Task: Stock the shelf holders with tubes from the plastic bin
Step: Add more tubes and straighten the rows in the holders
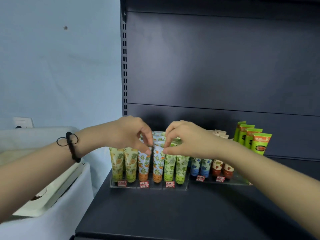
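Both forearms reach forward over the dark shelf [173, 213]. The left hand [128, 134] and right hand [187, 137] meet above the clear holder [149, 187]. On each hand, thumb and forefinger pinch the top seam of one orange-print tube [158, 161]; the other fingers are curled. This tube stands upright in the holder's front row, cap down.

Pineapple-print tubes [119, 163] stand to its left and green-leaf tubes [174, 165] to its right. The right forearm partly hides the blue tubes [200, 166] and red tubes [221, 168] in the second holder [230, 181]. Green packs [259, 142] stand behind them.

The plastic bin [60, 187] sits left of the shelf. A black band [71, 144] circles the left wrist.

The writing on the red price tags [143, 184] is illegible.
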Demonstrator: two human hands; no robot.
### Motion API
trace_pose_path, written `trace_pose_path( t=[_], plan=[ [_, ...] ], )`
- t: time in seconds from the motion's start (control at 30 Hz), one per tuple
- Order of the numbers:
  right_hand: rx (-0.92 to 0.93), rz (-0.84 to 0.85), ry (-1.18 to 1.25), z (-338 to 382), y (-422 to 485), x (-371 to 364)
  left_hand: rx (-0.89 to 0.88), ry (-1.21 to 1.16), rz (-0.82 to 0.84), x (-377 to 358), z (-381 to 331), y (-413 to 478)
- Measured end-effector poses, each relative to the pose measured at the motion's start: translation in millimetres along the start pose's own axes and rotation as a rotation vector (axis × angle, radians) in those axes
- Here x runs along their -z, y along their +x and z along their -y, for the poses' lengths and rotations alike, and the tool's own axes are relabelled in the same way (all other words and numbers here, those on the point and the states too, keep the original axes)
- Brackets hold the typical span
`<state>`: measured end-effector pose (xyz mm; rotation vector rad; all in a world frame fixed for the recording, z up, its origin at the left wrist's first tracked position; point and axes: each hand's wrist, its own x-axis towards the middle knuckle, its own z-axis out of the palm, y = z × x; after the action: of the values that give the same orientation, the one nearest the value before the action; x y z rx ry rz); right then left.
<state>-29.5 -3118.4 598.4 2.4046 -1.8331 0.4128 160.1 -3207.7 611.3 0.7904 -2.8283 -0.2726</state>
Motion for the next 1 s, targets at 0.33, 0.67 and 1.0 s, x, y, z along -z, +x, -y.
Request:
trace_pose_path(
  t=[0.33,0.67,1.0],
  plan=[
    [-0.047,-0.045,0.008,9,14,-22,0.075,0.187,-0.074,-17,6,-2],
    [-0.019,-0.033,-0.010,8,20,-16,0.092,0.167,-0.135,-25,12,3],
    [-0.218,-0.171,-0.030,-60,-20,44,-0.026,0.001,-0.341,-14,-27,29]
  ],
)
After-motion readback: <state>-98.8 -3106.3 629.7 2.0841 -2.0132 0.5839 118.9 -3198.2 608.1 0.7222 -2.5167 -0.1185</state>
